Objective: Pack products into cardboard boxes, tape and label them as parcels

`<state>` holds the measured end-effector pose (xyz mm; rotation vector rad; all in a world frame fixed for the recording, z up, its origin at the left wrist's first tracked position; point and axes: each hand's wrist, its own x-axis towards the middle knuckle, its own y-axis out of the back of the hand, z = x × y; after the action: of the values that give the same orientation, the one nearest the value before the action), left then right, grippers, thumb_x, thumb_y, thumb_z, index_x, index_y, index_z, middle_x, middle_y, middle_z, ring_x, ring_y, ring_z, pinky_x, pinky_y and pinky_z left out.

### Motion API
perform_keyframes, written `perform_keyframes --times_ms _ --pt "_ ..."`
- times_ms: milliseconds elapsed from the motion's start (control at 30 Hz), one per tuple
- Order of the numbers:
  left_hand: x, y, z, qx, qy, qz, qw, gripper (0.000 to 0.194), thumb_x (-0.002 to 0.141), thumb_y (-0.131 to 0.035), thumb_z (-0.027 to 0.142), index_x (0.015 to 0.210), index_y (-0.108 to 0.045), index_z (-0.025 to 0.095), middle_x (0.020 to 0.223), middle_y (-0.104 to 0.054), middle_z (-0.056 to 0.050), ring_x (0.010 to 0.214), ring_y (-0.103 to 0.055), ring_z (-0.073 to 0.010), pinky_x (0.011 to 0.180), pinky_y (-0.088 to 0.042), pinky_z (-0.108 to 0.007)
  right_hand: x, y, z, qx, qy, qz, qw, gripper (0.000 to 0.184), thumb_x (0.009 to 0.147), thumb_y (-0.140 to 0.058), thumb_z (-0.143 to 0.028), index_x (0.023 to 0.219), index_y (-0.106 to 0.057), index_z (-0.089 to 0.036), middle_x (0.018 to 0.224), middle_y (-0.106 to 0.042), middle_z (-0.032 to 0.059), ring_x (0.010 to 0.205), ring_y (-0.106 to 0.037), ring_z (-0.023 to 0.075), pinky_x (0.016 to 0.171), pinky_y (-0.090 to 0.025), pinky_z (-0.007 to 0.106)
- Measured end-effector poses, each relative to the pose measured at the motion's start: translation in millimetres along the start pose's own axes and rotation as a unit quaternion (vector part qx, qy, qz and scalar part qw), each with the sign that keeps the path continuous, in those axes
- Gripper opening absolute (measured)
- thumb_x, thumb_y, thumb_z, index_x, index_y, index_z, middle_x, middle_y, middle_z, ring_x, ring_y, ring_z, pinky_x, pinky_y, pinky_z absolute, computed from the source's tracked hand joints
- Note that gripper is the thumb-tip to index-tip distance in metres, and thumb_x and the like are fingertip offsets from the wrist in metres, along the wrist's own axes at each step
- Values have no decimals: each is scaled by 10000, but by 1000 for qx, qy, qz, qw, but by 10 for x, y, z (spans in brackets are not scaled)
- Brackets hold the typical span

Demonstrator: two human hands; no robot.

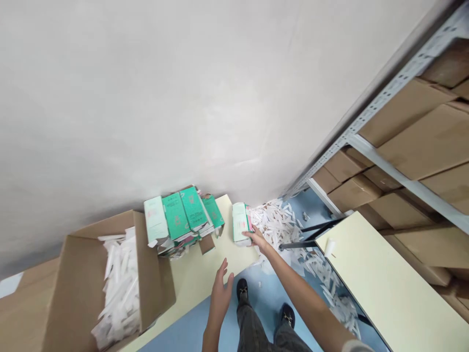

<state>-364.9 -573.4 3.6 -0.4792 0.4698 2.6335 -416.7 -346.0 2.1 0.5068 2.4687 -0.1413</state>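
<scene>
At the right end of the pale yellow table (200, 274), my right hand (256, 237) grips the edge of a small white and green carton (241, 221) with a pink patch. My left hand (222, 288) hangs over the table's front edge, fingers apart, holding nothing. Left of the carton stand several green cartons (177, 215) in a row, some with torn edges, and a white carton (156, 220) at the row's left end. A brown cardboard flap (207, 244) lies in front of them.
A large open cardboard box (150, 274) at left holds white strips (122, 288). More white strips (276, 222) cover the floor beyond the table. A second table (395, 274) bears a small white roll (330, 247). Metal shelving (388, 164) with brown boxes (432, 132) stands at right.
</scene>
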Motion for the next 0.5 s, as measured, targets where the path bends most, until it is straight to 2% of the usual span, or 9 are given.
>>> perform_keyframes --times_ms 133,233,367,500 --pt "47 -457 338 -32 -1 -80 996 771 851 -440 647 1452 -337 176 1455 -438 -180 1283 -502 -271 1045 -430 -409 -898 490 467 157 14 -47 986 750 661 -755 -468 1335 -474 -297 1167 -664 66 921 -675 258 727 -565 404" --pt "-51 -898 634 -40 -28 -153 987 773 839 -458 670 1449 -352 208 1495 -397 -154 1263 -517 -266 1017 -457 -392 -1578 870 779 205 63 -37 976 797 615 -815 -406 1334 -492 -289 1208 -653 62 1052 -635 277 868 -528 425" --pt "-319 -1612 837 -18 -49 -238 970 837 772 -573 675 1451 -354 238 1479 -423 -145 1174 -578 -268 943 -507 -393 -2286 1505 1095 217 112 17 970 810 547 -865 -361 1286 -549 -263 1235 -643 53 1158 -573 285 993 -452 427" --pt "-672 -2449 849 8 -32 -286 958 878 729 -603 705 1440 -379 241 1478 -428 -140 1162 -585 -276 917 -521 -385 -2768 2285 1278 223 110 58 967 706 587 -831 -392 1239 -586 -281 1213 -653 37 1141 -584 266 1015 -435 419"
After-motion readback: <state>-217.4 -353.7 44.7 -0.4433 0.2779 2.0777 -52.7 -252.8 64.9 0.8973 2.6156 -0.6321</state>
